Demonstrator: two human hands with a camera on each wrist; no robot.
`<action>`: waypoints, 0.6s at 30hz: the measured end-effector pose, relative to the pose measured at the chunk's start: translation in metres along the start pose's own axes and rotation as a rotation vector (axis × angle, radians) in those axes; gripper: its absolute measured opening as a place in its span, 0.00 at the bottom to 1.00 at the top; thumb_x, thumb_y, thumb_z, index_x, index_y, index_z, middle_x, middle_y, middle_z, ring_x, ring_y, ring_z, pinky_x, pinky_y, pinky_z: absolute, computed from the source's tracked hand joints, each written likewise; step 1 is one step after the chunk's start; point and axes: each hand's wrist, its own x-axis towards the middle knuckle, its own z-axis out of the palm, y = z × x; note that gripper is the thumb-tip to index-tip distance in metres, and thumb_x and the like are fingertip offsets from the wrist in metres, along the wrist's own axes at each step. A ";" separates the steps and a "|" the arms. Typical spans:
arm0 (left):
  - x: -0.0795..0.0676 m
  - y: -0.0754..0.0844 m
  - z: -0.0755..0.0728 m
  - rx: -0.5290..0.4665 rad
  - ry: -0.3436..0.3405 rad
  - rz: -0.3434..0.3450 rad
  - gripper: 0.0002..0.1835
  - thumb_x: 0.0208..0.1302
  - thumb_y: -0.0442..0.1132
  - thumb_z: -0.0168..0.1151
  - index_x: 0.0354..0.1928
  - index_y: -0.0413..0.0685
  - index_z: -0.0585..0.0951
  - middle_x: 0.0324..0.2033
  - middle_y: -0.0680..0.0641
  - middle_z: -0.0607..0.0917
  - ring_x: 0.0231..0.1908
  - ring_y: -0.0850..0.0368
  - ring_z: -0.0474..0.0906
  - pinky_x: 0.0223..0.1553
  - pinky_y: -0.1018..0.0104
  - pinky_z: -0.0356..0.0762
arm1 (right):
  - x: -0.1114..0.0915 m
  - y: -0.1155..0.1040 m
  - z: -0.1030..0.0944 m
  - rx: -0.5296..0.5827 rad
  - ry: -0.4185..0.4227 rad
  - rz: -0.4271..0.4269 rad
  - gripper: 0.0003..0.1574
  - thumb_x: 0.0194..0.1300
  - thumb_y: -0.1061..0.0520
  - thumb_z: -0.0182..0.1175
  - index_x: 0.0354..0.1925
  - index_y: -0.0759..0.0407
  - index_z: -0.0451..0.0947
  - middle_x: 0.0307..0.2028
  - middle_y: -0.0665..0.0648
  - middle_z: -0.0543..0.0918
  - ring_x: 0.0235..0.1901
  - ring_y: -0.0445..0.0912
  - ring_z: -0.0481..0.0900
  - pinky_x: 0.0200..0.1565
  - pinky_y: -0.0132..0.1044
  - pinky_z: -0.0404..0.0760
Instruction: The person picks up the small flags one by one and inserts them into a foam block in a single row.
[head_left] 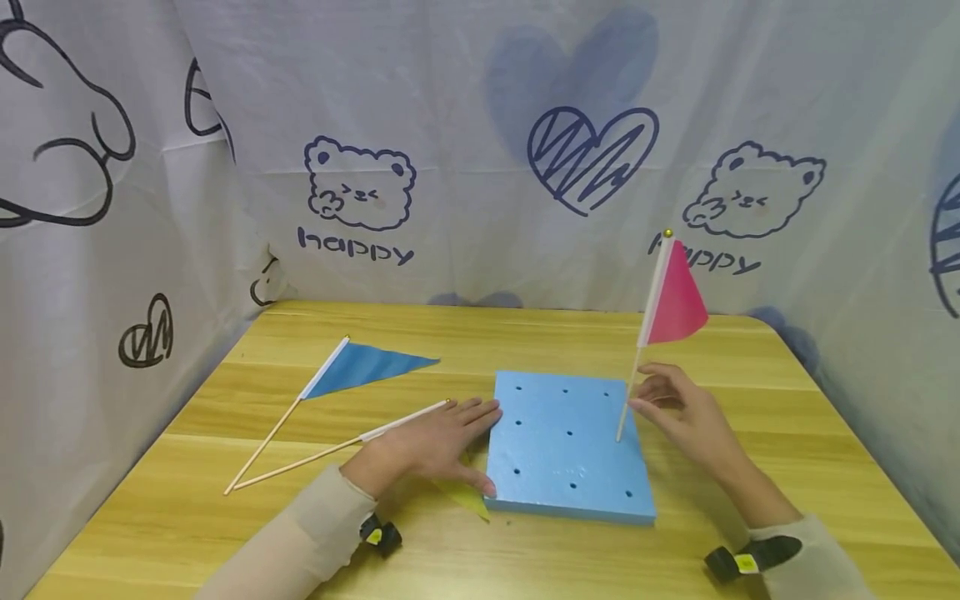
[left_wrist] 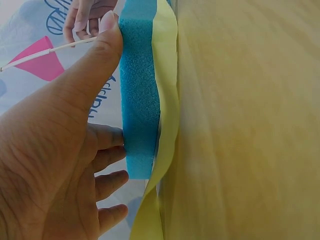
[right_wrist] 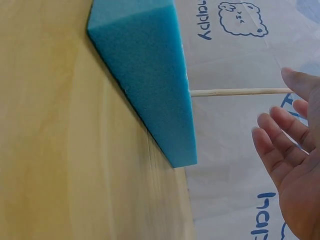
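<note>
A pink triangular flag on a thin wooden stick stands slightly tilted, its lower end at the right side of a light blue foam block with several small holes. My right hand holds the stick between thumb and fingers, a little above the block; the other fingers are loosely bent in the right wrist view. Spread along the block's left edge, my left hand rests with its thumb at the near corner. Beneath that hand lies a yellow flag, partly hidden, its cloth along the block's lower edge.
A blue flag lies on the wooden table to the left, its stick end meeting that of the yellow flag. Behind the table hangs a white cloth printed with bears and hearts.
</note>
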 end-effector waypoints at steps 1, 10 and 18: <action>0.000 0.000 0.000 -0.002 -0.002 -0.001 0.57 0.41 0.81 0.33 0.69 0.53 0.43 0.68 0.51 0.45 0.66 0.50 0.42 0.63 0.51 0.47 | -0.001 -0.001 -0.001 -0.002 -0.001 0.003 0.29 0.54 0.55 0.64 0.54 0.54 0.67 0.35 0.48 0.78 0.35 0.39 0.77 0.39 0.34 0.79; 0.000 0.001 -0.001 -0.003 -0.014 -0.011 0.57 0.41 0.82 0.32 0.69 0.53 0.42 0.68 0.51 0.44 0.66 0.52 0.41 0.63 0.51 0.47 | -0.007 -0.007 -0.005 -0.047 0.013 -0.069 0.31 0.51 0.59 0.66 0.54 0.57 0.68 0.35 0.51 0.77 0.35 0.39 0.76 0.36 0.35 0.79; 0.001 -0.001 0.002 0.002 0.000 -0.005 0.58 0.40 0.82 0.32 0.69 0.53 0.43 0.68 0.52 0.45 0.66 0.52 0.41 0.63 0.51 0.47 | -0.013 -0.013 -0.006 -0.120 0.021 -0.162 0.31 0.49 0.60 0.67 0.52 0.59 0.69 0.39 0.47 0.77 0.38 0.41 0.75 0.38 0.33 0.78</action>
